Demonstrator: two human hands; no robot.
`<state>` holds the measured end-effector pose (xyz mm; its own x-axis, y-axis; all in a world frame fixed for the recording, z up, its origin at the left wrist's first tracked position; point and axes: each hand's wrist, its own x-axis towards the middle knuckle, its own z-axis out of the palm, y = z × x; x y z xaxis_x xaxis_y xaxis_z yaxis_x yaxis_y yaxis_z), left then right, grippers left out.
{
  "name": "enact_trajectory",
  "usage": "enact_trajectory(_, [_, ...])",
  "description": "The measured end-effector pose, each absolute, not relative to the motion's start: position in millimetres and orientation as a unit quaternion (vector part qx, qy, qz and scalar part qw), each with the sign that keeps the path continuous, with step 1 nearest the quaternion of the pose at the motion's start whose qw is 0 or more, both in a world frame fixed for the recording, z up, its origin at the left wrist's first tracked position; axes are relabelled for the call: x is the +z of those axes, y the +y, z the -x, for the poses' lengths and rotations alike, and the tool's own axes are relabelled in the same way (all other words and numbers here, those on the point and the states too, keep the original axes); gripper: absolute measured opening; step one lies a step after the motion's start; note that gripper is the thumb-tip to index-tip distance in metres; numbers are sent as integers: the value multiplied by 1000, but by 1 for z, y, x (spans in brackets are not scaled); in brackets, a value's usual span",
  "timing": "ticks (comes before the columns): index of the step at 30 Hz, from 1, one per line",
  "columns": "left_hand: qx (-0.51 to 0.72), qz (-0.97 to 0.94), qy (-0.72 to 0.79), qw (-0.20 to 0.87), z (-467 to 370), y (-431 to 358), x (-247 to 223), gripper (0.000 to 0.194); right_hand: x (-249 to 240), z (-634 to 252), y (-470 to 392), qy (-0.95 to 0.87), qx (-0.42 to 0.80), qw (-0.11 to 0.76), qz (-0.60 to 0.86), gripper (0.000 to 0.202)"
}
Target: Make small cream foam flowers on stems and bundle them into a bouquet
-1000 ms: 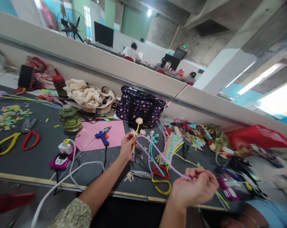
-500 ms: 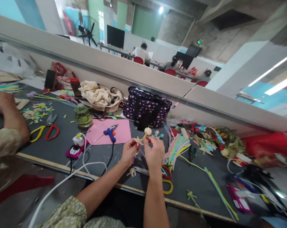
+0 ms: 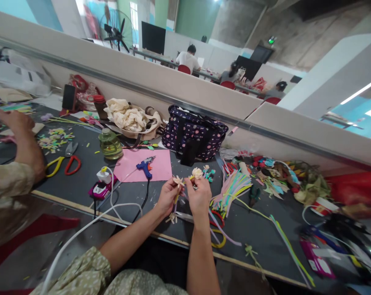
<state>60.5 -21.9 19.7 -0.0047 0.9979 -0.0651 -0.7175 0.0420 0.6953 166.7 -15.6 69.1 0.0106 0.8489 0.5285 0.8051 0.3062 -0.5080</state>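
My left hand (image 3: 168, 197) pinches a small cream paper flower (image 3: 178, 180), with its petals spreading above the fingertips. Close beside it, my right hand (image 3: 199, 198) is closed on a second cream flower (image 3: 197, 173), fuller and rounder, by its yellowish stem. Both hands meet above the front half of the dark table, fingertips nearly touching. Below them lie a pale cut piece (image 3: 172, 218) and scissors with red and yellow handles (image 3: 220, 241), partly covered by my right wrist. Small teal flowers (image 3: 209, 175) lie just behind my right hand.
A blue glue gun (image 3: 145, 166) lies on pink paper (image 3: 128, 158). Paper strips (image 3: 234, 186) are bundled to the right. A dark patterned bag (image 3: 194, 132) stands behind, a green jar (image 3: 110, 144) to the left. A white cable (image 3: 90, 228) crosses the front edge. A co-worker's arm (image 3: 25, 143) reaches in at left.
The round flower in my right hand has tilted lower and come closer to my fingers. The view has shifted slightly, and the co-worker's hand at left has moved.
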Motion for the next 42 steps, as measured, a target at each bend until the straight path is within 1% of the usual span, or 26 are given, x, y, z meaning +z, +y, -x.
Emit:
enact_trajectory(2, [647, -238, 289, 665, -59, -23, 20, 30, 74, -168, -21, -704, 29, 410, 579, 26])
enact_trajectory(8, [644, -222, 294, 670, -50, -24, 21, 28, 86, -185, -57, -634, -17, 532, 561, 20])
enact_trajectory(10, [644, -217, 298, 671, -44, -24, 22, 26, 85, -198, -71, -612, -16, 550, 568, 18])
enact_trajectory(12, [651, -212, 293, 667, -35, -21, 25, 23, 82, -214, -83, -593, -10, 548, 589, 19])
enact_trajectory(14, [673, -192, 284, 655, -24, -19, 29, 23, 74, -234, -90, -578, 0, 521, 628, 22])
enact_trajectory(15, [683, -187, 278, 649, -19, -17, 32, 24, 69, -245, -93, -576, 11, 495, 651, 24])
enact_trajectory(18, [699, -193, 262, 637, -3, -14, 42, 22, 45, -278, -97, -599, 70, 367, 708, 30])
enact_trajectory(20, [703, -193, 267, 630, 6, -12, 46, 22, 25, -294, -100, -616, 82, 293, 727, 33])
enact_trajectory(23, [718, -181, 265, 618, 16, -11, 46, 21, -5, -307, -104, -643, 86, 236, 724, 32])
enact_trajectory(27, [719, -148, 282, 618, 24, -10, 39, 15, -30, -305, -111, -700, 116, 205, 674, 25])
enact_trajectory(30, [701, -119, 301, 636, 26, -12, 34, 14, -34, -308, -108, -699, 141, 217, 667, 27])
enact_trajectory(32, [691, -112, 301, 648, 25, -15, 33, 16, -29, -323, -97, -677, 125, 247, 682, 32])
enact_trajectory(34, [681, -114, 293, 661, 23, -18, 35, 18, -21, -350, -75, -640, 73, 264, 718, 36])
enact_trajectory(36, [672, -121, 278, 676, 19, -20, 38, 19, -12, -386, -42, -576, 30, 240, 781, 37])
enact_trajectory(38, [668, -128, 257, 686, 14, -21, 41, 21, -4, -420, -6, -492, 38, 175, 852, 35])
enact_trajectory(40, [667, -127, 245, 692, 9, -21, 43, 23, 1, -446, 29, -457, 43, 155, 874, 35])
enact_trajectory(42, [665, -121, 248, 694, 3, -20, 44, 24, 3, -459, 56, -426, 43, 144, 892, 42])
